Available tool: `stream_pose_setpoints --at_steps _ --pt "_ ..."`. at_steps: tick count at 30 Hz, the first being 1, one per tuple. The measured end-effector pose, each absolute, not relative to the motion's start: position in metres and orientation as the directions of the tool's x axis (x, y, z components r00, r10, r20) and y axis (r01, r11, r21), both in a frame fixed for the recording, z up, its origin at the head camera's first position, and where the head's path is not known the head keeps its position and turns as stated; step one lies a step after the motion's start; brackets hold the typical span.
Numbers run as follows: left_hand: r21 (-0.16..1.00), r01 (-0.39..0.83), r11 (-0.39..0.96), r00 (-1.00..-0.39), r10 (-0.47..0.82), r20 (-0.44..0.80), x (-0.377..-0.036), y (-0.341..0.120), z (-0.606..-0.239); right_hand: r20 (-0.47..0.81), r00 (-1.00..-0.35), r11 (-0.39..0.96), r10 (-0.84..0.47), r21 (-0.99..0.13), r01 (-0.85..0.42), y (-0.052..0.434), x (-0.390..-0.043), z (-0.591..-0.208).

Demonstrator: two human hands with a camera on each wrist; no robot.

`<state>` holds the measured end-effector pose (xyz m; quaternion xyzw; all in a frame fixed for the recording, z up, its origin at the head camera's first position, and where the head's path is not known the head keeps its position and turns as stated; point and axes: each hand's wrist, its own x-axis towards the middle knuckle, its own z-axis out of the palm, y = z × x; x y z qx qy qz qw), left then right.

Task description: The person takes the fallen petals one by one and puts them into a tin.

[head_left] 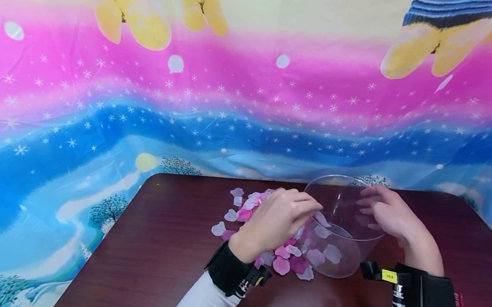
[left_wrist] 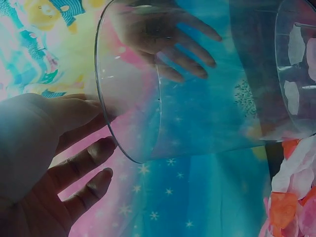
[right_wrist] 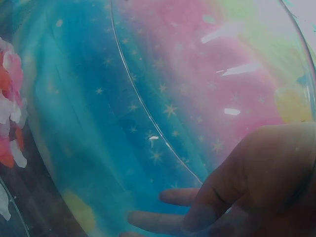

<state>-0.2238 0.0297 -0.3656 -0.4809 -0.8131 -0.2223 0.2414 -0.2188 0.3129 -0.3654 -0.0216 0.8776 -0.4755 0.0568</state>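
Observation:
A clear plastic container (head_left: 342, 192) stands tilted on the dark wooden table (head_left: 164, 245), with a few pale petals (head_left: 323, 254) lying in its bottom. A heap of pink and white petals (head_left: 246, 208) lies just left of it. My left hand (head_left: 310, 208) reaches over the heap, and its relaxed fingers (left_wrist: 91, 160) touch the container's rim (left_wrist: 106, 123); no petal shows between them. My right hand (head_left: 369, 201) holds the container's right wall, its thumb (right_wrist: 232, 182) near the camera. Its fingers (left_wrist: 187, 49) show through the plastic.
Behind the table hangs a bright pink, blue and yellow printed cloth (head_left: 97, 108), which fills the background of both wrist views. More petals (left_wrist: 291, 197) lie below the container. Black wrist straps (head_left: 425, 292) sit on both white-sleeved forearms.

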Motion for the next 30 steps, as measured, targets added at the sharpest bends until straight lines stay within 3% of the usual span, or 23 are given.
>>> stream_pose_setpoints --at_steps 11,18,30 --pt "0.218 0.878 0.426 -0.458 0.614 0.643 -0.234 0.012 -0.359 -0.071 -0.993 0.554 -0.095 -0.832 0.006 0.313 -0.219 -0.364" --pt "0.362 0.81 0.462 -0.575 0.502 0.646 -0.251 -0.025 -0.358 -0.085 -0.991 0.552 -0.099 -0.833 0.016 0.313 -0.218 -0.366" --pt "0.448 0.619 0.645 -0.779 0.432 0.454 -0.289 -0.058 -0.396 -0.077 -0.992 0.559 -0.1 -0.829 0.008 0.313 -0.217 -0.366"
